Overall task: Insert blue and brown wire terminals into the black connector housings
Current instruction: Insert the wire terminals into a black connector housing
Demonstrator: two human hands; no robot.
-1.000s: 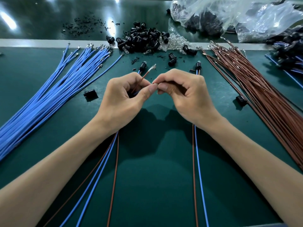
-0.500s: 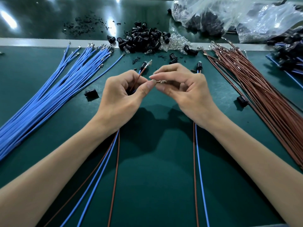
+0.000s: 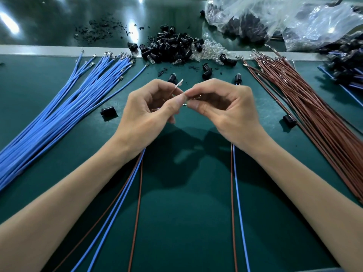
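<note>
Left hand pinches brown wire | right hand, abutting left, pinches terminal

Bags, perhaps of housings, behind pile

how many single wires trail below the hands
6: two blue wires, two brown wires below the left hand; one brown wire, one blue wire below the right hand. Others may be hidden.

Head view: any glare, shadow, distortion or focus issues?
Head view: lights glare in streaks on the glossy surface beyond the green mat and on the plastic bags; left hand and right hand throw a soft shadow on the mat; wide-angle stretch swells the forearms toward the lower corners; the brown wire in the left hand is sharp, the small part pinched by the right hand too tiny to identify.
</note>
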